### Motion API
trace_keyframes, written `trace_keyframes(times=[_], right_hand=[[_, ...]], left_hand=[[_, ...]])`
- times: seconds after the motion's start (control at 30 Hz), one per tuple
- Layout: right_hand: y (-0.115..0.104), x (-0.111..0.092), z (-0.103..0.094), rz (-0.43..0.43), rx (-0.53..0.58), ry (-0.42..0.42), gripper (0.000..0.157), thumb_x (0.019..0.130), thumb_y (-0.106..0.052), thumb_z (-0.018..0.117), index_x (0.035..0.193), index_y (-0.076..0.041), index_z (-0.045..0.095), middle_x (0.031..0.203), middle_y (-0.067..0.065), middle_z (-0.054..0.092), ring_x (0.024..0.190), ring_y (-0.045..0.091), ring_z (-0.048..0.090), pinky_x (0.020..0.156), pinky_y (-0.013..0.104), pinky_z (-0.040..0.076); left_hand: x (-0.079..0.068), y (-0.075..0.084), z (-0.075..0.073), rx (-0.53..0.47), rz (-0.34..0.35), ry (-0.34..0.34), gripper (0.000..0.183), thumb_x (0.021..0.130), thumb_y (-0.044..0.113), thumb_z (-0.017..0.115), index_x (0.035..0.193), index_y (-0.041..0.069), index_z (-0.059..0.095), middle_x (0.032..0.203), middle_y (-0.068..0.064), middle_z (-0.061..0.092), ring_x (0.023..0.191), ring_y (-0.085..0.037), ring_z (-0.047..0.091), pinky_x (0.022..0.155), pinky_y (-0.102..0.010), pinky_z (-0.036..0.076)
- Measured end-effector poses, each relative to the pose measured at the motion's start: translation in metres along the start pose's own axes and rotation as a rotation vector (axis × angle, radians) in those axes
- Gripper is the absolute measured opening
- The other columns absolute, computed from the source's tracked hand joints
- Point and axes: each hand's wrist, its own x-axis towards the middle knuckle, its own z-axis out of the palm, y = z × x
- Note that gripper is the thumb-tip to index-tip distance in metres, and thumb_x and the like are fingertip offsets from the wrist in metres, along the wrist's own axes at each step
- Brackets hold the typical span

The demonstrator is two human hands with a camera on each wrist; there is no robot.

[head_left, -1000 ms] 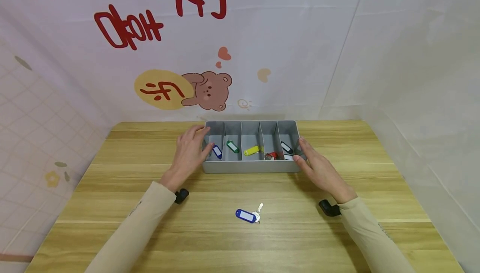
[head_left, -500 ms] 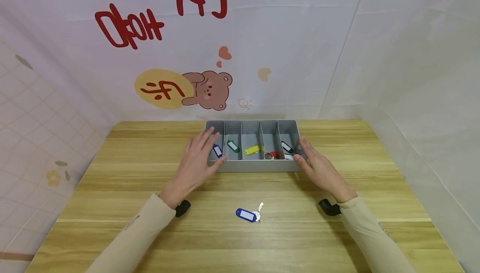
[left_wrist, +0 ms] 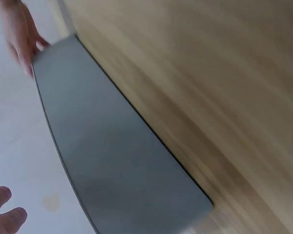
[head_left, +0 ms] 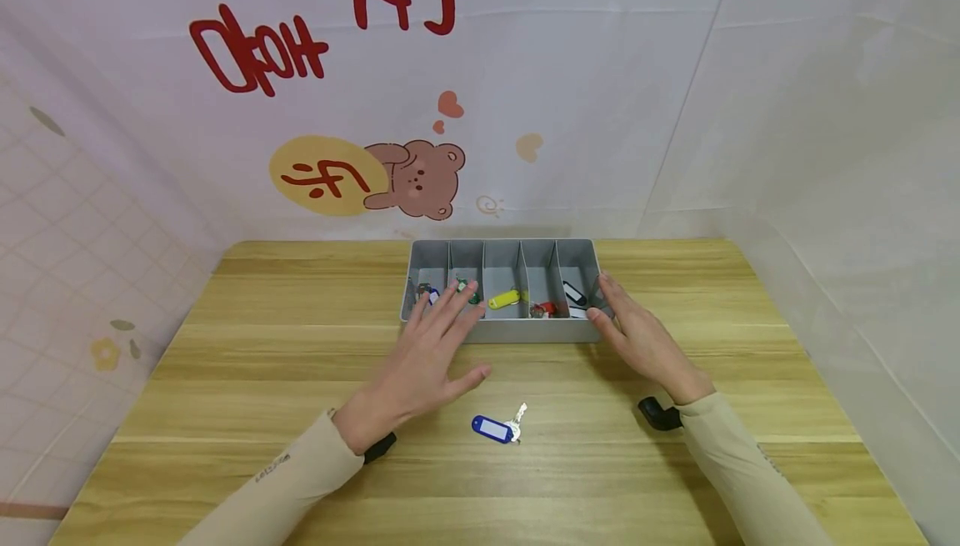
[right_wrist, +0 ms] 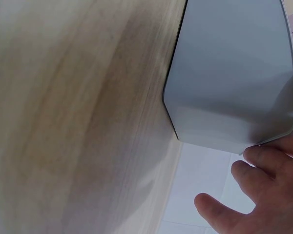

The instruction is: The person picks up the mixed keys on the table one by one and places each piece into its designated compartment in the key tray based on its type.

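Note:
In the head view my left hand hovers with spread fingers in front of the left part of a grey compartment box, holding nothing. A key with a blue tag lies on the table just right of and below its thumb. My right hand rests against the box's right end, thumb at the front corner and fingers along the side. The right wrist view shows those fingers touching the end wall. Inside the box lie a blue tag, a green tag and a yellow tag.
A red tag and a black-edged tag lie in the two right compartments. The box stands near the back edge of the wooden table, before a printed white wall cloth.
My left hand has come off the box's left end and moved right and toward me, its fingers spreading. The right hand, the box and the key on the table have stayed put.

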Motion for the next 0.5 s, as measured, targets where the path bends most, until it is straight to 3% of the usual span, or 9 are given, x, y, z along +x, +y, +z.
trace_keyframes(times=[0.17, 0.4, 0.5], right_hand=[[0.0, 0.0, 0.0, 0.003, -0.001, 0.0, 0.074, 0.111, -0.044, 0.045, 0.164, 0.0, 0.017, 0.171, 0.018, 0.017, 0.155, 0.04, 0.021, 0.12, 0.061, 0.024], [-0.002, 0.0, -0.001, -0.002, -0.005, 0.003, 0.074, 0.111, -0.043, 0.046, 0.164, 0.001, 0.018, 0.17, 0.02, 0.018, 0.155, 0.04, 0.021, 0.12, 0.061, 0.024], [-0.002, 0.0, -0.001, -0.002, -0.006, 0.005, 0.074, 0.111, -0.043, 0.046, 0.164, 0.001, 0.018, 0.17, 0.021, 0.019, 0.155, 0.04, 0.021, 0.12, 0.061, 0.024]], left_hand=[[0.0, 0.017, 0.004, 0.002, 0.079, -0.054, 0.081, 0.104, 0.07, 0.029, 0.155, 0.01, 0.046, 0.171, -0.009, 0.024, 0.157, -0.034, 0.02, 0.121, -0.066, 0.016], [-0.002, 0.033, 0.01, 0.052, 0.207, -0.114, 0.076, 0.099, 0.062, 0.056, 0.155, 0.012, 0.046, 0.169, -0.011, 0.027, 0.157, -0.033, 0.021, 0.12, -0.065, 0.022], [-0.004, 0.037, 0.013, 0.064, 0.234, -0.161, 0.077, 0.097, 0.063, 0.059, 0.155, 0.014, 0.047, 0.17, -0.009, 0.024, 0.157, -0.032, 0.019, 0.121, -0.064, 0.021]])
